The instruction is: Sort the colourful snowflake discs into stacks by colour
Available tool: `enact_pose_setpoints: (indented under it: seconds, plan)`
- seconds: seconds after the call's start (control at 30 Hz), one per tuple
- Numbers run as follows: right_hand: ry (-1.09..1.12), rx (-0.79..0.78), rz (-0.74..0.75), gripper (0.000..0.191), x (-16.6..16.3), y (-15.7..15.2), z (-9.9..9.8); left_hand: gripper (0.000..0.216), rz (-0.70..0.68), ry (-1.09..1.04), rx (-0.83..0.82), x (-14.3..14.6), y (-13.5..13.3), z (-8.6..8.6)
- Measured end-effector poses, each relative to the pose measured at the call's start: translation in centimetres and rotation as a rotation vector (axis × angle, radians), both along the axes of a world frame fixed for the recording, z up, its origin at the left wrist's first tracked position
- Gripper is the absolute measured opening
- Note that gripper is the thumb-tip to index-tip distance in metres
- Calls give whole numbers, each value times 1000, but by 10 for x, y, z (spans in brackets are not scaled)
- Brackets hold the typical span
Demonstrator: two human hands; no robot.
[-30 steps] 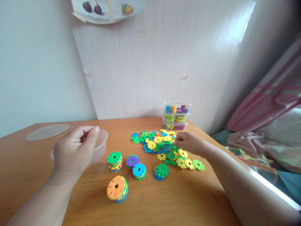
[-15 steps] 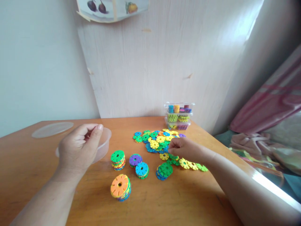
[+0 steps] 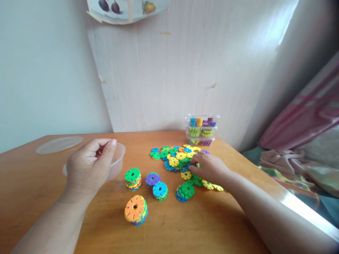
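My left hand [image 3: 88, 165] is raised in front of a translucent plastic tub [image 3: 118, 162], its thumb pressed to curled fingers. Whatever is between them, if anything, is hidden. At the right edge of a loose pile of flower-shaped plastic discs [image 3: 173, 161], my right hand [image 3: 210, 165] reaches in with thumb and fingers a little apart. Nearer to me stand short stacks of these discs: one topped by a green disc [image 3: 132, 174], one by a purple disc [image 3: 153, 180], one by a blue disc [image 3: 160, 188], one by an orange disc [image 3: 135, 208]. Another green-topped stack [image 3: 186, 190] leans.
Clear lidded boxes [image 3: 201, 132] holding colourful pieces are stacked at the table's back right. A round translucent lid [image 3: 59, 145] lies at the back left. Cloth and clutter [image 3: 280, 162] fill the space beyond the right edge of the table [image 3: 206, 225].
My right hand's thumb and fingers have parted, and the hand has shifted slightly at the pile. The left hand stays where it was, and the stacks look the same.
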State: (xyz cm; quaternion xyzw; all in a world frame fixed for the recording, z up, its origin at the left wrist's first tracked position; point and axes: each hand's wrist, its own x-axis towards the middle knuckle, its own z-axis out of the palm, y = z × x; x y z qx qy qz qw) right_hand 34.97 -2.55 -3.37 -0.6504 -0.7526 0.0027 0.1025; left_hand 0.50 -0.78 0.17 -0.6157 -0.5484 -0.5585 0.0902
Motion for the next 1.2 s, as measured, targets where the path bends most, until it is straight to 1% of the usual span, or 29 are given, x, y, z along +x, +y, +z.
enact_pose_setpoints:
  seconds: [0.1,0.17,0.23,0.27,0.33,0.4,0.47,0.5,0.57,0.63,0.7,0.9,1.07,1.13,1.2]
  plan:
    - [-7,50,-11,24,7,0,6,26,-8,4,7,-1,0,-1]
    - [41,93,-33,27,13,0,9,25,-17,9,13,-2,1,-1]
    - [153,100,-40,27,17,-2,12,24,-22,12,17,-2,1,-2]
    - [242,70,-31,27,18,-3,13,23,-23,13,17,-3,1,-2]
    - [444,-77,37,26,18,-7,14,22,-24,14,13,-3,1,-3]
    - [613,-294,128,23,14,-13,16,23,-26,12,11,-3,1,-3]
    - [685,-482,185,22,10,-19,16,24,-30,8,17,-3,1,-3]
    - [683,-542,190,22,7,-21,16,24,-30,8,24,-2,1,-2]
    - [631,-602,175,23,4,-24,15,25,-27,11,32,-2,0,-2]
    - [559,-616,158,22,2,-23,13,25,-20,18,35,-2,0,-2]
    - [533,-624,158,21,0,-22,11,26,-19,25,27,-2,0,-2]
    - [642,-648,235,16,-7,-23,8,28,-16,4,15,-2,1,-2]
    - [649,-640,246,12,-12,-24,9,29,-11,-8,11,1,0,-1]
    - [628,-631,225,17,-12,-25,10,29,-6,-3,8,1,0,-1]
    - [566,-630,202,29,-11,-27,13,29,-5,9,9,0,0,-1]
